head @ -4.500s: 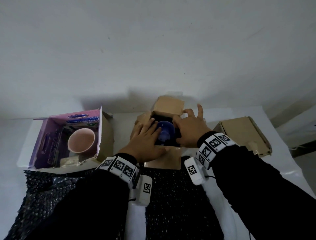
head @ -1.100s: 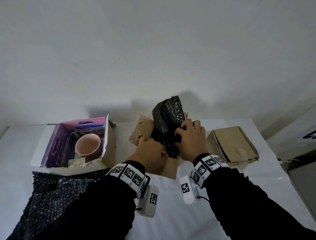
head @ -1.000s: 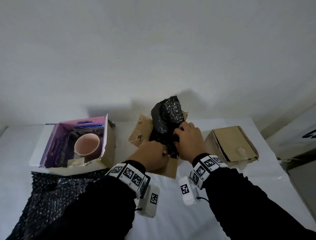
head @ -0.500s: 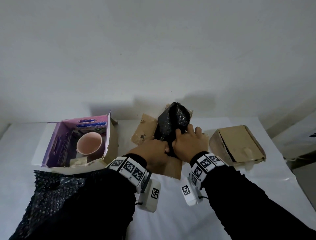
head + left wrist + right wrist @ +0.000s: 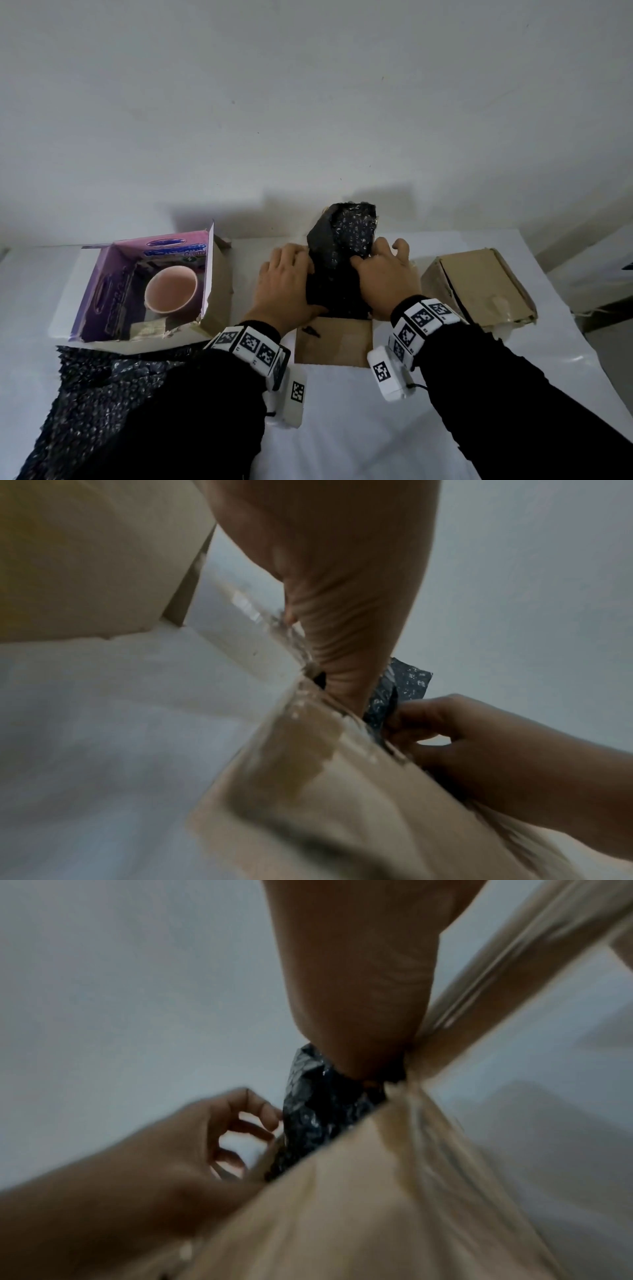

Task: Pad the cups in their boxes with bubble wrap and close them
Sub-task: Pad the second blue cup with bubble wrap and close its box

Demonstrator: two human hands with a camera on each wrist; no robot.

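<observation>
A wad of black bubble wrap (image 5: 339,260) stands up out of the open middle brown box (image 5: 334,339) and hides whatever is inside. My left hand (image 5: 287,284) holds the wad's left side, fingers curled against it. My right hand (image 5: 380,274) grips its right side, thumb on the front. From the left wrist I see the right hand (image 5: 462,737) at the wrap (image 5: 407,680) over the box flap (image 5: 342,791). From the right wrist, the left hand's fingers (image 5: 260,1112) touch the wrap (image 5: 315,1110). A pink cup (image 5: 171,289) sits uncovered in the open purple box (image 5: 113,291).
A closed brown box (image 5: 479,287) lies at the right on the white table (image 5: 342,428). A loose sheet of black bubble wrap (image 5: 102,394) lies at the near left, partly under my left sleeve. The wall stands just behind the boxes.
The blue cup seen earlier is now covered by the wrap. In the last half second my hands moved from the front of the wad out to its two sides.
</observation>
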